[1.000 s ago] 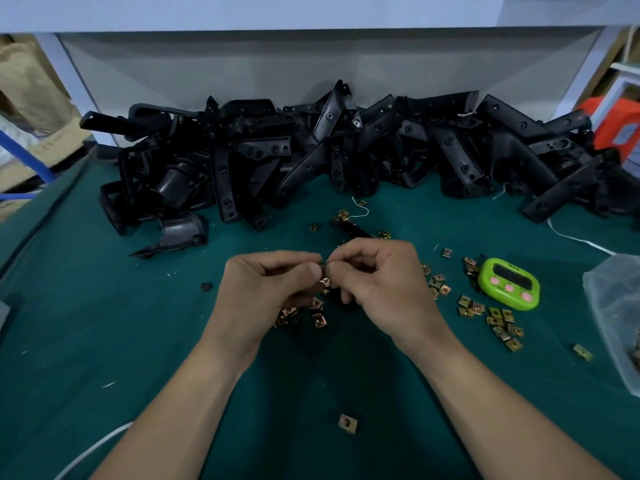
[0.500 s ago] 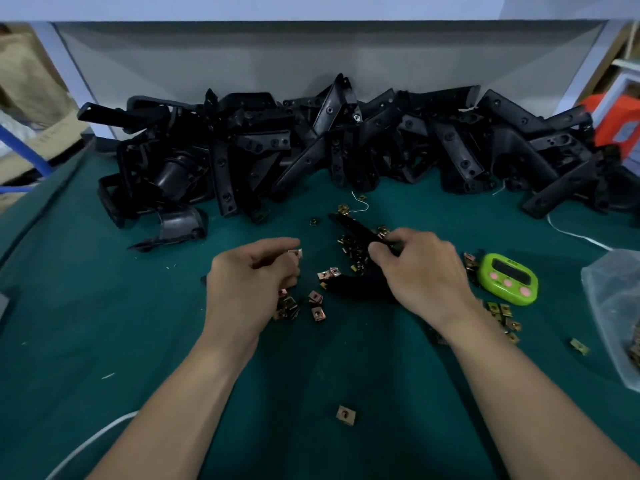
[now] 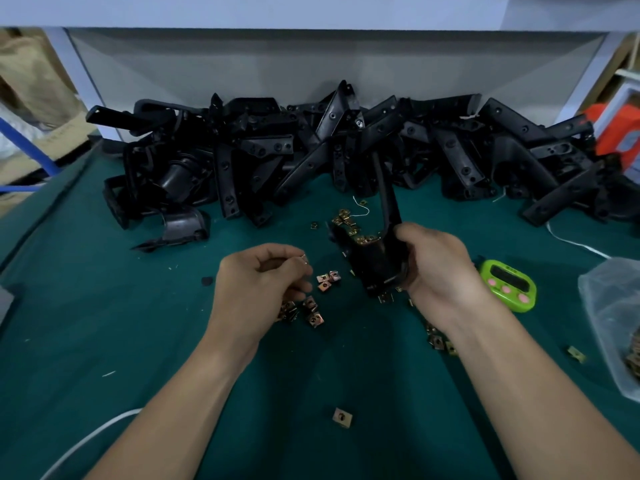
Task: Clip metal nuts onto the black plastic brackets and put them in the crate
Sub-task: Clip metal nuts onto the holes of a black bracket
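My right hand grips a black plastic bracket and holds it tilted up above the green mat, its long arm pointing away from me. Brass-coloured metal nuts show clipped along its upper edge. My left hand pinches one small metal nut between thumb and fingertips, left of the bracket. Several loose metal nuts lie scattered on the mat between and below both hands. A long heap of black brackets lies along the back of the table. No crate is in view.
A green timer lies right of my right hand. A clear plastic bag with more nuts sits at the right edge. One nut lies alone near me. A white cord runs at the lower left. An orange object stands at the back right.
My hands have parted. The right hand took up a bracket and raised it on end; the left hand moved left with a nut pinched in its fingers.
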Tool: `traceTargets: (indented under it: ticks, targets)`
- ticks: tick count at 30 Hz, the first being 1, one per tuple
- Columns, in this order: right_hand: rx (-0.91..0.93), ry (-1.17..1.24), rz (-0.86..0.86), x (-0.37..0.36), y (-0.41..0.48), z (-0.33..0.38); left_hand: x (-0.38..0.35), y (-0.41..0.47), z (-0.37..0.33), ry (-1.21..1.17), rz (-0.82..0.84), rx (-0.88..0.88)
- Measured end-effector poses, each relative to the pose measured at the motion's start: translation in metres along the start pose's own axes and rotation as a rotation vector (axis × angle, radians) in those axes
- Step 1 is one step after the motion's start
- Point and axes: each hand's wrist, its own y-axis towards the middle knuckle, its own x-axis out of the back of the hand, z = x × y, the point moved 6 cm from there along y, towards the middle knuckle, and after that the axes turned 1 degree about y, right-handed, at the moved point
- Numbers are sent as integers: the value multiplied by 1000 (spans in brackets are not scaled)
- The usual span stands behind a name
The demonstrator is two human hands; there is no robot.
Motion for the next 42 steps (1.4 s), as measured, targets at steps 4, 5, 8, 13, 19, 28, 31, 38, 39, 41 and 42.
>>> traceTargets:
  ticks: [4, 5, 8, 13, 19, 28, 31, 38, 39, 41, 42]
  targets:
    - [-137, 264, 161, -17, -6, -11, -8, -3, -2, -9, 91, -18]
    - [-164, 314, 185, -20, -8, -13, -9, -3, -3, -13, 112, -18]
    - [-222, 370, 223, -25, -10, -20, -11, -3, -3, -12, 141, -14]
    - [-92, -7, 169, -21, -9, -19, -9, -3, -6, -63, 151, -22]
    - [-144, 89, 126, -28, -11, -22, -16, -10, -16, -78, 273, -86]
    - [-325, -68, 358, -36, -19, -34, -21, -17, -27, -93, 365, -177]
    - [-287, 63, 456, -31, -13, -25, -16, -16, -31, -384, 331, -66]
    - [175, -148, 615, -52, -26, -11, -9, -14, -31, -956, 139, 298]
    - [191, -127, 529, -55, -28, -14, -11, -15, -32, -948, 138, 310]
    - [191, -74, 380, -60, -31, -22, -16, -18, -30, -925, 154, 329]
    - [195, -63, 317, -60, -32, -24, -18, -19, -29, -913, 167, 334]
